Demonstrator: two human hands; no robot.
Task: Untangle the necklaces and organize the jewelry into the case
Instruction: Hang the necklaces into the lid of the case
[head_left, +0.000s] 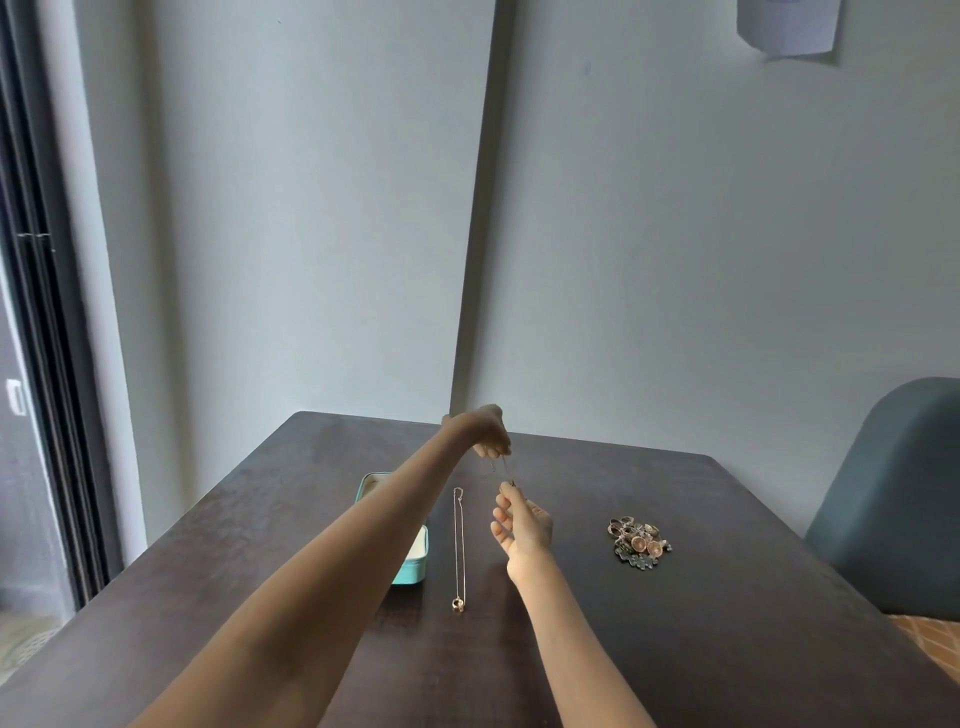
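The left hand (488, 428) pinches the top of a thin chain (500, 467) held up over the table (727, 597), and the right hand (522, 522) pinches its low end, so pull apart slowly and gently, then lay it straight beside the other necklace (458, 545) near the blue case (413, 564).

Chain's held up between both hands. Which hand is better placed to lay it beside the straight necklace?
Right, probably. The right hand pinches the thin chain at its low end, close above the table and just right of the laid-out necklace. The left hand grips the top end, higher and farther away.
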